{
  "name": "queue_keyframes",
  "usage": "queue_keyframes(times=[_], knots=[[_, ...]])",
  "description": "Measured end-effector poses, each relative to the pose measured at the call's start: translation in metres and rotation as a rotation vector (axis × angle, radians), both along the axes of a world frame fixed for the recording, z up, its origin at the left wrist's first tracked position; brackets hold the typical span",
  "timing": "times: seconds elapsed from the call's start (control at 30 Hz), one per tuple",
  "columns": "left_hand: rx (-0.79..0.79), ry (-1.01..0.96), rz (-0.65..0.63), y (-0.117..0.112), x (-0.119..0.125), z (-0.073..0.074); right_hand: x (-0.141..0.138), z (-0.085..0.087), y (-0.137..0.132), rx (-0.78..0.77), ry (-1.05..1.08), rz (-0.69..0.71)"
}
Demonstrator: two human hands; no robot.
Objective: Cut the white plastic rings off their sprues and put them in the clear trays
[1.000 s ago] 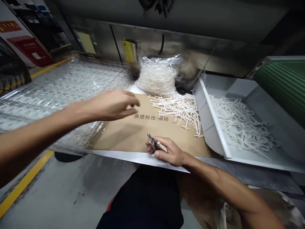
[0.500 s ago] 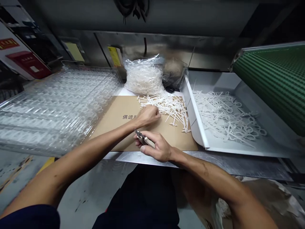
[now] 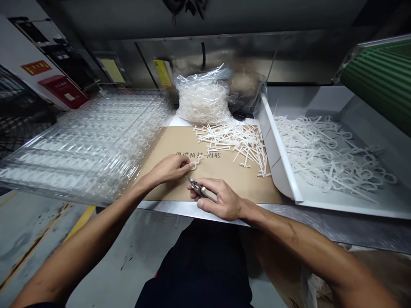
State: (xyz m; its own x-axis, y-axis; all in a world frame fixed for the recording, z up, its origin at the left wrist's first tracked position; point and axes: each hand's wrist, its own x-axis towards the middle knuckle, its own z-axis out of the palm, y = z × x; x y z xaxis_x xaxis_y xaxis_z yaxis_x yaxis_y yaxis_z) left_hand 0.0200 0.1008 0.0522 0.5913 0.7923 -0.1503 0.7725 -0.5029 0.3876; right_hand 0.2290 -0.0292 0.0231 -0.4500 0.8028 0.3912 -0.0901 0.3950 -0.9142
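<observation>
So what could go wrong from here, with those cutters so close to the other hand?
The tips of the side cutters in the right hand sit very near the left hand, so a slip could perhaps nick its fingers. The small white plastic ring piece could flick away if it slips from the fingers. The loose white plastic pieces on the cardboard sheet could get knocked about.
</observation>
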Motion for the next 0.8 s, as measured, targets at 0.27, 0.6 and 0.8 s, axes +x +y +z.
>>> queue_keyframes(times=[0.27,0.6,0.8], knots=[[0.181,-0.091,0.075,-0.006,-0.004,-0.023,0.003,-0.001,0.001,-0.096,-0.004,0.007],[0.280,-0.218,0.123,-0.008,0.001,-0.040,0.011,-0.002,0.002,-0.215,0.009,-0.017],[0.439,-0.184,0.006,-0.018,-0.010,-0.037,0.012,-0.005,0.003,-0.237,0.011,-0.038]])
